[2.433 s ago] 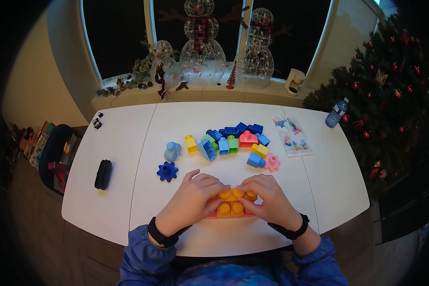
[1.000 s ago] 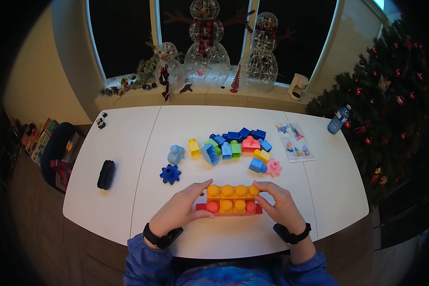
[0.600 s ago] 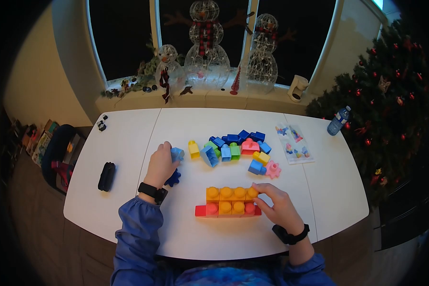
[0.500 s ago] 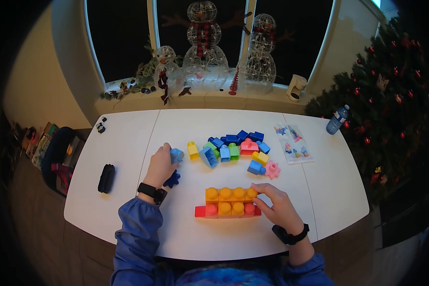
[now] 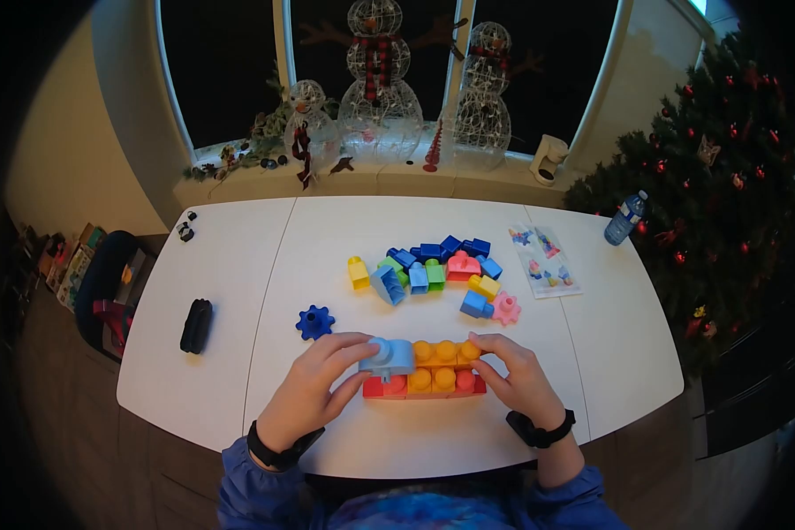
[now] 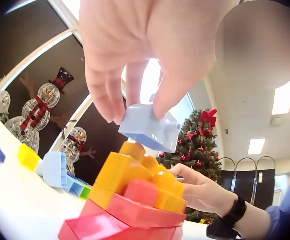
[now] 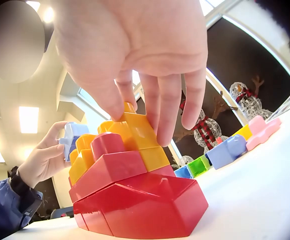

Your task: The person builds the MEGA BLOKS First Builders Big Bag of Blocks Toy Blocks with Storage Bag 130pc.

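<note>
My left hand pinches a light blue toy building block with a stud on top and a small peg on its side. It hangs close over the left end of a stack of building blocks, just above an orange stud in the left wrist view. The stack has orange blocks on top and red blocks at the bottom. My right hand grips the right end of the upper orange row, thumb on the near side and fingers beyond.
A dark blue gear-shaped piece lies left of centre. Loose blocks in several colours and a pink gear-shaped piece lie behind the stack. Farther out are a picture sheet, a water bottle and a black case.
My left hand let go of the stack, reached to the light blue block at the far left, and has brought it over the stack's left end. My right hand stays at the right end.
</note>
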`<state>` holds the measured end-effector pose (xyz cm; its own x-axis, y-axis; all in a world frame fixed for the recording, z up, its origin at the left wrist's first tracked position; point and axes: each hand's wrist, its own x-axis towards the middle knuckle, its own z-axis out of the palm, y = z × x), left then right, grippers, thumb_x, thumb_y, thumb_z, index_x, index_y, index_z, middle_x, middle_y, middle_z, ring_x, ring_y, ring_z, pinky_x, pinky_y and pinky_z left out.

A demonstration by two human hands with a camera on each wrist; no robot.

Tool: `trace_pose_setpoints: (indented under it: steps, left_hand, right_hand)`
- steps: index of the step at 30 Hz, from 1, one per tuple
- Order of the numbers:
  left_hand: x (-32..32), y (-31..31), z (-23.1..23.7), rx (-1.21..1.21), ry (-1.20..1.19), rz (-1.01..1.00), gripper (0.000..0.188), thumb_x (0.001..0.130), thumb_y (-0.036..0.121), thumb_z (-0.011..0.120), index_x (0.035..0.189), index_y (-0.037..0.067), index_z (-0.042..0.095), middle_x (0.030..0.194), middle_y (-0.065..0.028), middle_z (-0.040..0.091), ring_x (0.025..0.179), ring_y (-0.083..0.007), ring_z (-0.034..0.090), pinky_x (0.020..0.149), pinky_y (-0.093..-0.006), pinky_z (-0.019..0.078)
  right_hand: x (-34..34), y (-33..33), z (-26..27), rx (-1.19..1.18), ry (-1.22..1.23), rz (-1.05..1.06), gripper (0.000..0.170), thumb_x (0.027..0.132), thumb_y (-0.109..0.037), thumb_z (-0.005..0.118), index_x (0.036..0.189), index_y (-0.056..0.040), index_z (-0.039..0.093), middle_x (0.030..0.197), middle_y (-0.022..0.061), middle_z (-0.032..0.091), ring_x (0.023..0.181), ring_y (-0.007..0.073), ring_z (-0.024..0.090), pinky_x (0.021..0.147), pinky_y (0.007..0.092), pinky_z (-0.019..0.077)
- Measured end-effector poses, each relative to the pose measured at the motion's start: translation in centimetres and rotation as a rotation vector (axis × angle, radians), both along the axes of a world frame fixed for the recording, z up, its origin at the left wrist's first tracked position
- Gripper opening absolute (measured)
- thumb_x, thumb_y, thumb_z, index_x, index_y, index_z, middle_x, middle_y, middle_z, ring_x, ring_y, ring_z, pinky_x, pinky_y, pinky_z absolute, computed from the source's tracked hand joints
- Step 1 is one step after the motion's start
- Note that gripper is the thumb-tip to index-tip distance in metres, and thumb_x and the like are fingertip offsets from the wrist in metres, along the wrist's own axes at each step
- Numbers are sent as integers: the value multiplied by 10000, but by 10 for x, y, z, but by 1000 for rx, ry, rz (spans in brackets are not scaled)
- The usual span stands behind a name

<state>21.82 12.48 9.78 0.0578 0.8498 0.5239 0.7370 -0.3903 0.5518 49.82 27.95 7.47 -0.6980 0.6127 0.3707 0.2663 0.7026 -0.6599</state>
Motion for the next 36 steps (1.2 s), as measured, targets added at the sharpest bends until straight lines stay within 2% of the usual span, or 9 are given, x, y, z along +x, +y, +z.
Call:
trace_pose_setpoints:
  steps: [6,16,21,25,29,34,36]
  left_hand:
    - [18,-7,-8,-65,-83,-69,481,834,-45,753,1278,111,654,1230,-160,656,1086,-331,662,901,-384,567]
    - [25,-3,-17,-56,28,-3,469,838,-45,716,1263,153,693,1193,-133,641,1043,-298,650,846,-362,569]
    - [28,0,-15,-62,39,2,486,829,-44,718,1270,158,695,1180,-128,632,1038,-291,640,839,-360,570]
    - [28,-1,-15,-88,17,-4,486,827,-46,719,1270,151,692,1191,-132,628,1048,-294,637,841,-359,569]
    - [34,-1,-14,-62,-24,43,466,828,-21,744,1268,101,650,1185,-149,624,1062,-321,634,860,-373,557]
    - [36,-2,-20,-76,-117,85,464,834,39,789,1262,62,611,1169,-162,625,1063,-353,635,885,-394,544]
    - [37,-1,-22,-71,-81,94,454,834,59,804,1251,63,625,1164,-159,628,1054,-354,639,885,-395,545]
  right_hand:
    - [0,0,-2,-9,8,0,351,925,-56,734,1262,-13,647,1156,163,715,1076,327,704,943,361,552]
    - [2,5,-2,8,-19,24,348,921,-51,736,1257,-15,652,1173,163,716,1092,335,700,960,372,551]
    - [4,15,16,16,-136,111,345,915,-79,746,1247,-34,664,1190,157,710,1142,338,676,992,385,535]
    - [-3,46,46,228,-220,177,320,930,-162,745,1222,-46,682,1168,153,707,1122,321,672,978,396,532]
    - [-31,99,68,77,-343,54,358,928,-237,748,1216,-32,691,1156,154,698,1066,306,669,932,388,533]
    - [-67,167,42,97,-541,-41,430,900,-281,768,1233,-19,690,1186,166,693,1066,323,656,930,393,529]
    - [-74,194,12,221,-523,11,463,869,-291,790,1230,-18,690,1176,176,697,1071,343,654,929,410,529]
